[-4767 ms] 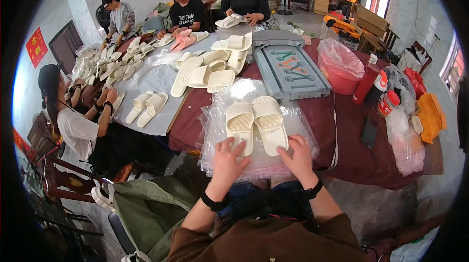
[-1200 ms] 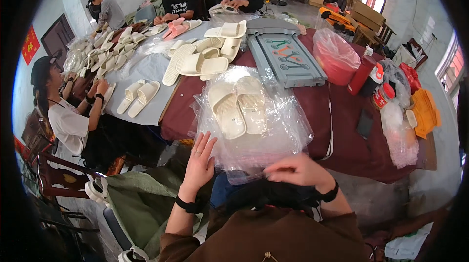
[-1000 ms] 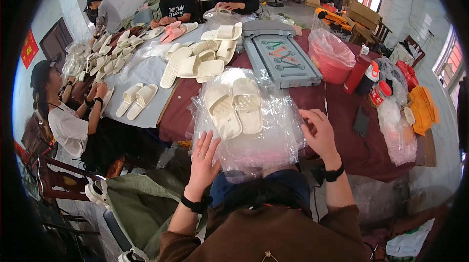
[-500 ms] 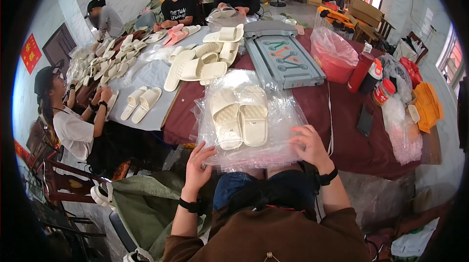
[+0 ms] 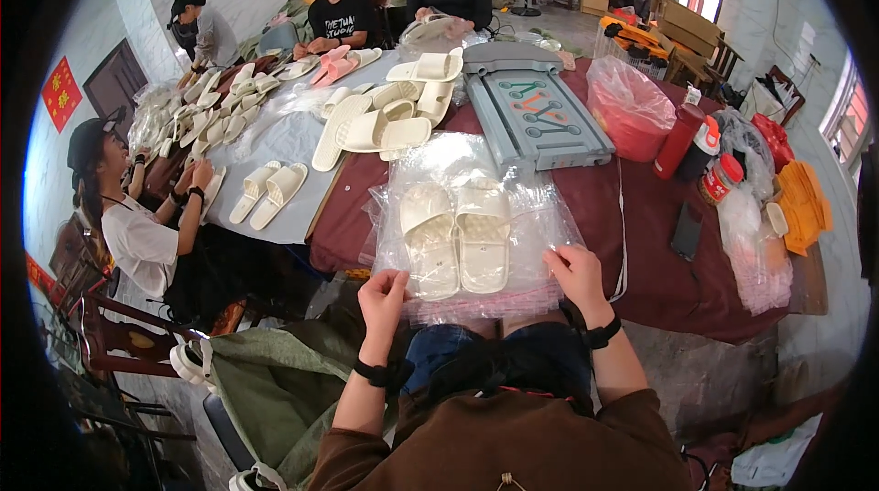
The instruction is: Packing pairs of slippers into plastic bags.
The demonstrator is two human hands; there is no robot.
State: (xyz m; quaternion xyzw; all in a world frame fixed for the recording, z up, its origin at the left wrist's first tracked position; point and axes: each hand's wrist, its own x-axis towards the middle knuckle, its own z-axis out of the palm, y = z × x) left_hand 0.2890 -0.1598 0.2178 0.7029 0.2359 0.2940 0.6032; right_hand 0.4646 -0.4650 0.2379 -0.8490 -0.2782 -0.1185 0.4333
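Observation:
A pair of cream slippers (image 5: 482, 244) lies side by side, toes away from me, inside a clear plastic bag (image 5: 540, 262) at the table's near edge. Along the bag's near end runs a pinkish strip (image 5: 485, 308). My left hand (image 5: 383, 301) pinches the bag's near left corner, fingers closed. Opposite it, my right hand (image 5: 580, 280) is closed on the bag's right edge, thumb and forefinger together. Just beyond the bag, several loose cream slippers (image 5: 366, 132) are heaped next to a grey folding plastic stool (image 5: 540, 115).
On the right stand a pink plastic-lined tub (image 5: 627, 115), a red bottle (image 5: 678, 138), a red-lidded jar (image 5: 721, 178) and a phone (image 5: 685, 227). Slippers (image 5: 267, 195) cover the grey table at left, where people work. A green cloth (image 5: 275, 390) hangs at lower left.
Both hands have closed from spread fingers to pinches on the bag's edges. The slippers and bag have shifted slightly toward me.

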